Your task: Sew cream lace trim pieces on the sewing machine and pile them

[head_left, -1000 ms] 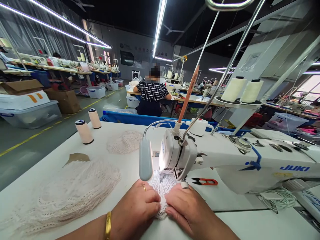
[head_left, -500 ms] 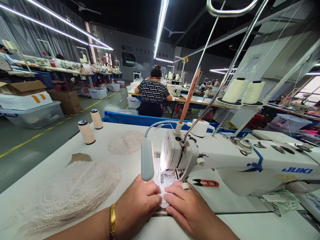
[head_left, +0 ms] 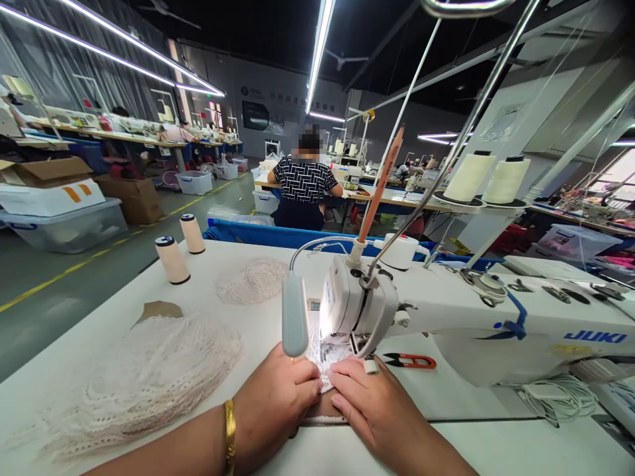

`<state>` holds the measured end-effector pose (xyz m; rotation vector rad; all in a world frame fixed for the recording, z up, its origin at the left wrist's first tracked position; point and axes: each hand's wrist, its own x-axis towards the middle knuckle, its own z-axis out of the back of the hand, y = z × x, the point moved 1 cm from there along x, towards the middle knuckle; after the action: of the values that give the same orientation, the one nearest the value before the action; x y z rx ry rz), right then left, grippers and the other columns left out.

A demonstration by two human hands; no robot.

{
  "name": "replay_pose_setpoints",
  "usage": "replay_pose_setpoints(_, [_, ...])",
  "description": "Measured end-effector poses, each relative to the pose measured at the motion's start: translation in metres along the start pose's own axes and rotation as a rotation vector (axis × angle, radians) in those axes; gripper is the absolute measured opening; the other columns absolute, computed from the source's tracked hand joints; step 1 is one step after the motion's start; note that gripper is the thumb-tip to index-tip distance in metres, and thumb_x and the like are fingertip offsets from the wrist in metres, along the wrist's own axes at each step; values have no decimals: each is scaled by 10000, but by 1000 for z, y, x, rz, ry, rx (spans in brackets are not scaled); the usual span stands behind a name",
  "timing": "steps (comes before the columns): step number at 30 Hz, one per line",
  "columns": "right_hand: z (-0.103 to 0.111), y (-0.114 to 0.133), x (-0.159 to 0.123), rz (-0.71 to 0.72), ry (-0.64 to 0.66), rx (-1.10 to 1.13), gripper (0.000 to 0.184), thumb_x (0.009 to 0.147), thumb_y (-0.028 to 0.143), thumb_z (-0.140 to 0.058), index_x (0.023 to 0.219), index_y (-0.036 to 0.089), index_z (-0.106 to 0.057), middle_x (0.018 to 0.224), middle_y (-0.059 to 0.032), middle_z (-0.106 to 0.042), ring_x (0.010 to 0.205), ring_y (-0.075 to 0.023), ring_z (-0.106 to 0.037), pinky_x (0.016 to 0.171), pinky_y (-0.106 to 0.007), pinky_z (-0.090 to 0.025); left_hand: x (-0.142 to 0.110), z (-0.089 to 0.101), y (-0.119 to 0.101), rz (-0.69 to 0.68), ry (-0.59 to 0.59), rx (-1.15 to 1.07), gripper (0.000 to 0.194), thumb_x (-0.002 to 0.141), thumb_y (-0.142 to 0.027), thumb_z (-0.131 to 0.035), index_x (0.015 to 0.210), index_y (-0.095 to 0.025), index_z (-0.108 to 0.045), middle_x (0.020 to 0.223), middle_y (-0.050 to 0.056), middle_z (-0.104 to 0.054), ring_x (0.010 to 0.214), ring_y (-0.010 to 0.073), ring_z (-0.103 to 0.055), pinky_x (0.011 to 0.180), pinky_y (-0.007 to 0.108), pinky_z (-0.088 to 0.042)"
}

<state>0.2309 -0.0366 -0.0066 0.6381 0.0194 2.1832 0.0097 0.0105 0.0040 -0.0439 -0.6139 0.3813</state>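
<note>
A white lace piece [head_left: 325,377] lies under the needle area of a white sewing machine [head_left: 342,311], lit brightly. My left hand [head_left: 278,396] holds its left edge, thumb and fingers drawn together. From the other side my right hand [head_left: 370,400] grips the lace with bent fingers, close beside the presser foot. Below the lace, between my hands, a strip of brown surface [head_left: 325,406] shows. Part of the lace is hidden by my fingers and the machine head. A grey lamp [head_left: 295,317] hangs just above my left hand.
Red-handled thread snips [head_left: 414,361] lie right of my right hand. At left are a large lace pile [head_left: 169,383], a smaller lace pile [head_left: 251,281] and two peach thread spools [head_left: 172,261]. A pencil [head_left: 381,188] stands on the machine head. A co-worker [head_left: 305,182] sits ahead.
The lace has moved forward under the machine, so less of it shows between my hands and brown surface has come into view. Both hands remain close to the needle area.
</note>
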Motion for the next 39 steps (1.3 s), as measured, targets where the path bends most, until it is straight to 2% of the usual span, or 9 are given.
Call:
replay_pose_setpoints(12, [1, -3, 8, -128, -30, -63, 226, 1005, 191, -592, 1161, 286, -726, 1180, -63, -785, 1008, -291, -701, 828, -413, -602, 6, -5, 11, 82, 8, 64, 251, 1036, -117, -543, 964, -201, -768, 977, 50, -783, 910, 244, -698, 910, 410, -550])
replay_pose_setpoints(19, [-3, -8, 9, -188, -26, -113, 219, 992, 220, -618, 1159, 229, -760, 1193, -119, -781, 1021, -321, -711, 842, -448, -639, 2, -11, 17, 192, 48, 48, 230, 1030, -151, -554, 984, -199, -774, 1081, 76, -800, 996, 283, -721, 921, 445, -577])
replay_pose_setpoints(22, [-3, -8, 9, -189, -43, -119, 243, 1003, 221, -596, 1185, 222, -757, 1201, -127, -775, 1021, -321, -716, 849, -453, -644, 0, -10, 21, 209, 82, 38, 186, 1004, -158, -594, 1089, -202, -754, 1183, 91, -782, 1075, 304, -712, 972, 470, -564])
replay_pose_setpoints(25, [-2, -7, 7, -160, -94, -107, 278, 1034, 216, -534, 1211, 212, -748, 1207, -140, -766, 1045, -318, -715, 886, -459, -636, 1, -5, 22, 232, 91, 69, 268, 979, -225, -664, 1243, -188, -684, 1321, 134, -726, 1177, 349, -672, 1022, 516, -529])
replay_pose_setpoints(27, [-1, -6, 5, -137, -118, -77, 283, 1052, 217, -503, 1194, 208, -748, 1185, -142, -768, 1055, -317, -711, 881, -453, -633, 4, 3, 19, 274, 85, 108, 285, 960, -281, -703, 1229, -193, -669, 1264, 139, -730, 1122, 352, -671, 970, 502, -528])
replay_pose_setpoints(30, [0, -3, 4, -56, -127, 24, 285, 1053, 174, -498, 1230, 219, -717, 1171, -114, -773, 1070, -290, -705, 886, -416, -620, 8, 19, 10, 288, 128, 72, 128, 955, -337, -711, 917, -218, -680, 914, 60, -722, 836, 274, -654, 784, 400, -503])
replay_pose_setpoints(32, [0, 0, 4, 35, -122, 110, 334, 1037, 127, -516, 1321, 228, -660, 1217, -89, -766, 1082, -256, -696, 956, -399, -594, 8, 28, 6, 253, 153, -12, 284, 993, -339, -654, 741, -216, -610, 752, 19, -651, 700, 217, -592, 690, 348, -448])
replay_pose_setpoints(35, [0, 3, 3, 135, -84, 160, 413, 968, 65, -527, 1335, 228, -623, 1294, -77, -743, 1114, -246, -670, 1010, -396, -555, 7, 35, 7, 204, 120, -59, 296, 1039, -258, -509, 764, -202, -602, 835, 39, -666, 749, 209, -593, 697, 339, -437])
replay_pose_setpoints(39, [0, 2, -1, 65, 39, 109, 333, 874, 13, -513, 1070, 245, -649, 1167, -51, -762, 1077, -252, -660, 943, -384, -540, 3, 28, 13, 180, 195, -57, 244, 1004, -152, -467, 842, -205, -641, 870, 44, -670, 790, 222, -599, 697, 344, -443])
